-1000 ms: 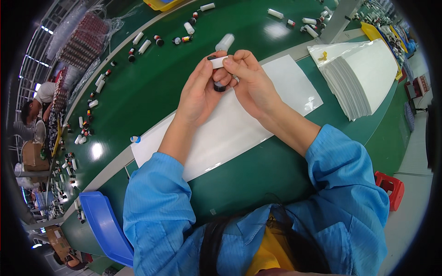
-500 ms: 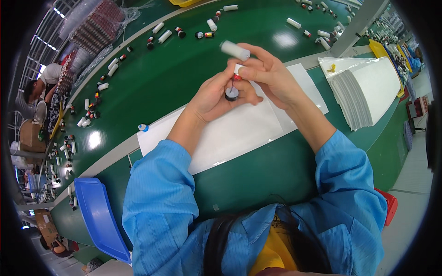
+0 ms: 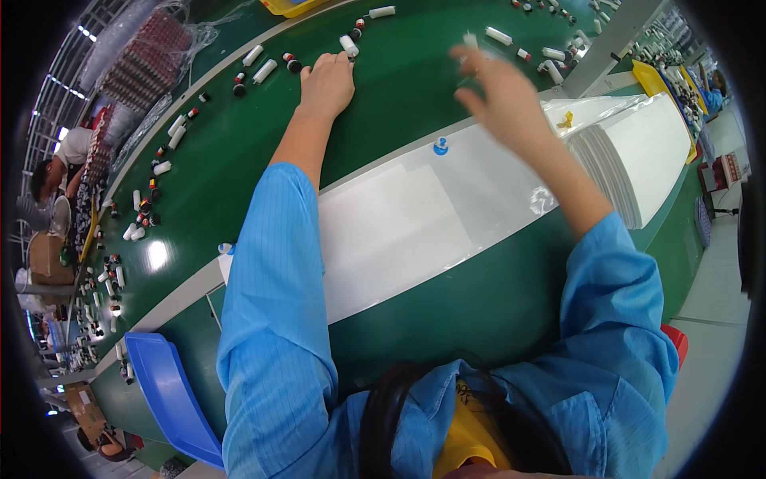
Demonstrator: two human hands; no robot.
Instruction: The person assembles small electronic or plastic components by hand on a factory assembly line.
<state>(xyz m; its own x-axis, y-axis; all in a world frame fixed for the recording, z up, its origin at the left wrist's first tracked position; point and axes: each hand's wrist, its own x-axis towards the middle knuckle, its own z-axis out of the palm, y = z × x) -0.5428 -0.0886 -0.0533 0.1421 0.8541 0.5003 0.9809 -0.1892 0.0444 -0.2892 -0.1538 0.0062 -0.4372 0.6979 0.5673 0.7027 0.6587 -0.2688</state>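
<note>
My left hand reaches out over the green belt, back of the hand up and fingers bent down onto it. Its fingertips are hidden, so whatever they grip cannot be made out. Just beyond it lies a white cylinder, and to its left a small black-and-red piece. My right hand is smeared by motion above the belt's near edge, thumb apart from the fingers. A blurred whitish piece shows at its fingertips; whether they touch it is unclear. Below the hands lies a white sheet under clear plastic.
Small blue-and-white objects sit along the sheet's far edge. On the right stands a stack of white sheets. A blue tray lies at left. Several white cylinders and dark pieces are scattered on the belt. Another person works far left.
My hands have parted. The left has moved out over the belt, and the right has swung up and to the right. The white-and-red piece and the black-rimmed grey piece no longer show between them.
</note>
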